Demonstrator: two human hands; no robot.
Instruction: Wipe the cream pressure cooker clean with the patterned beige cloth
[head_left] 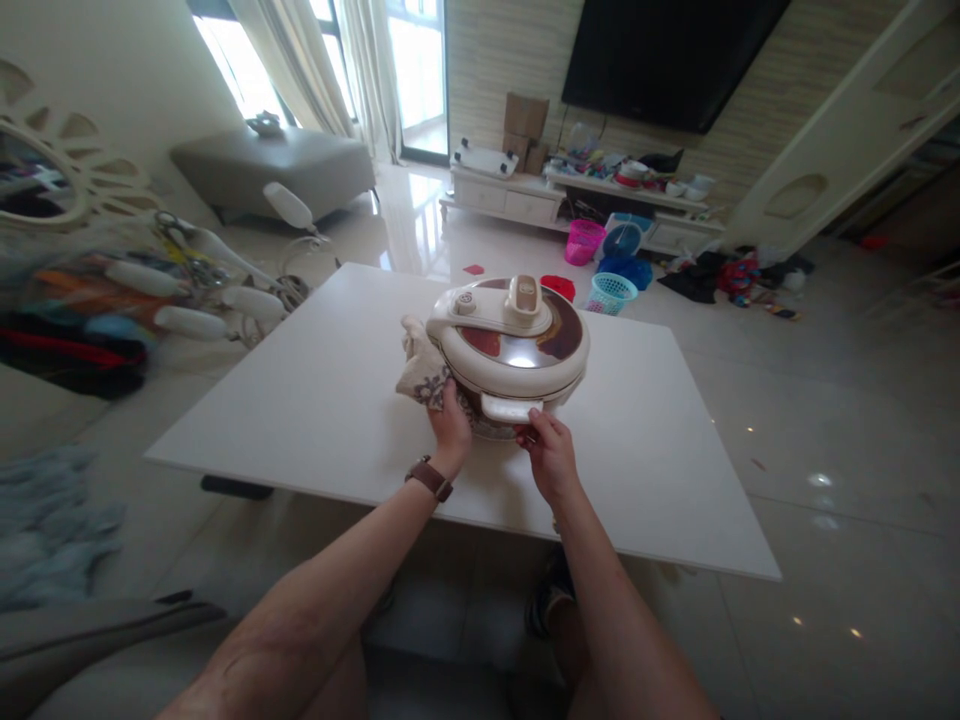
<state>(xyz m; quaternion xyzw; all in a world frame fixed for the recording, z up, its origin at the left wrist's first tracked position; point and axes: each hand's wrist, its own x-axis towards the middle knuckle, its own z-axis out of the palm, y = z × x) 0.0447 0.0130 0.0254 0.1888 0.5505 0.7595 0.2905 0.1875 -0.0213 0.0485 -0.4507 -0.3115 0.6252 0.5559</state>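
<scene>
A cream electric pressure cooker with a brown-and-silver lid stands on the white table. My left hand, with a brown watch strap at the wrist, is closed on a patterned cloth pressed against the cooker's left side. My right hand grips the cooker's front handle tab from below, fingers curled under it.
Left of the table lie white tubes, cables and scissors among clutter. Beyond the table stand a grey ottoman, a low TV cabinet, pink and blue baskets and scattered clothes on the glossy floor. My knees show beneath the table's near edge.
</scene>
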